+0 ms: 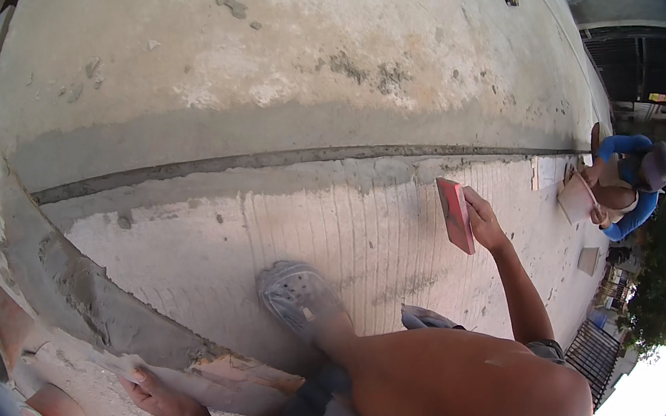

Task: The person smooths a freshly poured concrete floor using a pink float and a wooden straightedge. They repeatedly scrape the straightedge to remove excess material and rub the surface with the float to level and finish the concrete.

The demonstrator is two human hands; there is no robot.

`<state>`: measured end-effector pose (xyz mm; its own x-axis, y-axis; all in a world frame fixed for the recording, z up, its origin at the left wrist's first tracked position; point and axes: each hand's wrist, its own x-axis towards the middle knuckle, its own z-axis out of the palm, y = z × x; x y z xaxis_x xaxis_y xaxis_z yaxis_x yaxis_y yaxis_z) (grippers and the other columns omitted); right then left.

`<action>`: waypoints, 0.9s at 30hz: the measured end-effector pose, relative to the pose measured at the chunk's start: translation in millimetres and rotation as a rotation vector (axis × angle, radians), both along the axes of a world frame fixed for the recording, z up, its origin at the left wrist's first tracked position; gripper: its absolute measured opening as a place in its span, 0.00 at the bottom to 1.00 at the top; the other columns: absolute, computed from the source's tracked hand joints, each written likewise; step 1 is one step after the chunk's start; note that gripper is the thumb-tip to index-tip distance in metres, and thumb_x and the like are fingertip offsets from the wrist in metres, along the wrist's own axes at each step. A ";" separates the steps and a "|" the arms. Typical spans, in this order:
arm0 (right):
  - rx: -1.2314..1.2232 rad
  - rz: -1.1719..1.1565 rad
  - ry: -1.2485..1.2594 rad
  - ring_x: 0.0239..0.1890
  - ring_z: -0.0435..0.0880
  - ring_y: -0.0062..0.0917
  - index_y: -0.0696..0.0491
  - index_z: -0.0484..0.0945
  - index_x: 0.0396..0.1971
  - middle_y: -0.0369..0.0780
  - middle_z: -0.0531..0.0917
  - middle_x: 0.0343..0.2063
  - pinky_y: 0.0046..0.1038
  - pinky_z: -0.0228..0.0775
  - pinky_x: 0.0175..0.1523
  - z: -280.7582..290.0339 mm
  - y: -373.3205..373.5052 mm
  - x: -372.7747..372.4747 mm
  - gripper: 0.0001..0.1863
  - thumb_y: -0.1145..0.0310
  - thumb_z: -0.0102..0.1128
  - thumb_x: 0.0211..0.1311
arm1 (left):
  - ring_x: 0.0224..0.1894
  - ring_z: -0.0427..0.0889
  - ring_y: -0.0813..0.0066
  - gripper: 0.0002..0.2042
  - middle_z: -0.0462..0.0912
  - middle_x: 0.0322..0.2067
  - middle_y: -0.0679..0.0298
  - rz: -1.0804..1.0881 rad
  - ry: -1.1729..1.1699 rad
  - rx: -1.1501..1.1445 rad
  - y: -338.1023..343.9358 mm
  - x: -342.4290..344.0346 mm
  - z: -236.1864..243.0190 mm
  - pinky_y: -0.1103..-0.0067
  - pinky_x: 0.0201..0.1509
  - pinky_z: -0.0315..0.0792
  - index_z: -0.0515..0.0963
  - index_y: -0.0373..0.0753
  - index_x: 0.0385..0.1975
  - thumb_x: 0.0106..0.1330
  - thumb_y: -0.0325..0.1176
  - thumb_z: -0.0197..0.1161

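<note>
My left hand (159, 399) grips the lower edge of a long board (240, 393), its fingers partly hidden by that edge. Wet grey mortar (78, 284) is spread along the board, which slants from the upper left down to my legs. In my right hand (483, 220) is a flat red plastering float (456, 215) with a grey smear, held up off the ground. My fingers wrap its back side; the handle itself is hidden. Below the float lies a grooved concrete pavement (380, 244), where my foot in a grey clog (298, 297) stands.
A dark groove (259, 160) edges a smoother concrete strip (255, 130) beyond the pavement. Two reddish buckets, an upper one (6, 314) and a lower one (61, 412), stand at the left. At the right, a crouching person (628, 177) in blue sleeves holds a pale container (577, 198).
</note>
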<state>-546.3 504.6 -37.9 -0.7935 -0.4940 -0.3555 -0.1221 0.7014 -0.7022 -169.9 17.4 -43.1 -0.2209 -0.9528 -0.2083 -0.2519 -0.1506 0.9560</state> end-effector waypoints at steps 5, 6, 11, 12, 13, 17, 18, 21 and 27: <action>-0.648 -0.826 -0.393 0.33 0.82 0.23 0.54 0.78 0.49 0.36 0.81 0.33 0.28 0.79 0.36 -11.3 18.5 7.2 0.15 0.64 0.42 0.79 | 0.51 0.77 0.71 0.30 0.78 0.50 0.57 -0.011 -0.010 0.001 1.4 -4.2 2.4 0.74 0.59 0.71 0.69 0.28 0.62 0.77 0.51 0.59; -0.700 -0.833 -0.362 0.34 0.83 0.22 0.53 0.78 0.49 0.37 0.82 0.35 0.27 0.80 0.35 -23.6 23.4 8.6 0.12 0.64 0.46 0.79 | 0.51 0.78 0.72 0.29 0.79 0.50 0.56 -0.005 0.001 0.020 2.8 -5.2 1.4 0.74 0.58 0.71 0.69 0.28 0.62 0.77 0.50 0.59; -0.729 -0.609 -0.417 0.37 0.84 0.21 0.54 0.78 0.51 0.37 0.83 0.39 0.26 0.80 0.37 -35.1 -91.3 19.2 0.14 0.59 0.53 0.79 | 0.48 0.81 0.77 0.20 0.82 0.49 0.58 -0.015 0.082 0.056 10.1 -22.3 10.9 0.81 0.54 0.72 0.69 0.28 0.60 0.80 0.40 0.56; -0.743 -0.437 -0.426 0.38 0.84 0.20 0.54 0.78 0.51 0.37 0.83 0.41 0.25 0.80 0.39 -29.5 -131.3 21.0 0.16 0.57 0.54 0.79 | 0.47 0.81 0.79 0.19 0.83 0.48 0.59 -0.119 0.168 0.037 6.8 -38.8 16.3 0.82 0.54 0.72 0.70 0.28 0.60 0.80 0.38 0.55; -0.606 -0.296 -0.201 0.38 0.83 0.21 0.57 0.77 0.53 0.37 0.82 0.45 0.25 0.78 0.38 -29.4 -168.1 32.0 0.21 0.53 0.54 0.79 | 0.48 0.80 0.81 0.18 0.82 0.49 0.60 -0.117 0.170 0.060 6.0 -46.2 16.8 0.83 0.54 0.72 0.70 0.28 0.60 0.80 0.36 0.56; -0.870 0.480 0.589 0.35 0.80 0.29 0.59 0.82 0.51 0.43 0.79 0.41 0.32 0.75 0.40 23.8 -341.3 58.2 0.23 0.56 0.68 0.68 | 0.45 0.81 0.83 0.18 0.85 0.46 0.63 -0.116 0.161 0.186 -3.3 -65.9 35.3 0.82 0.50 0.74 0.74 0.30 0.59 0.78 0.36 0.59; -0.962 0.684 0.344 0.37 0.81 0.31 0.57 0.83 0.50 0.43 0.78 0.39 0.33 0.75 0.41 27.2 -366.6 61.6 0.23 0.57 0.73 0.61 | 0.44 0.81 0.84 0.17 0.85 0.45 0.63 -0.101 0.186 0.199 -3.9 -68.1 40.3 0.83 0.49 0.74 0.74 0.30 0.58 0.78 0.36 0.60; -1.063 0.991 0.278 0.38 0.81 0.33 0.54 0.86 0.50 0.41 0.76 0.38 0.33 0.76 0.40 28.5 -412.7 74.4 0.26 0.61 0.79 0.49 | 0.41 0.81 0.85 0.17 0.85 0.43 0.64 -0.089 0.268 0.255 -2.7 -74.4 43.1 0.83 0.45 0.74 0.75 0.31 0.57 0.78 0.37 0.60; -0.586 1.135 0.567 0.39 0.83 0.34 0.53 0.85 0.53 0.41 0.79 0.36 0.32 0.78 0.40 -11.7 -364.4 49.2 0.28 0.66 0.80 0.49 | 0.45 0.80 0.84 0.20 0.84 0.48 0.63 -0.018 0.176 0.214 -5.2 -43.8 31.4 0.82 0.53 0.74 0.71 0.28 0.62 0.80 0.37 0.56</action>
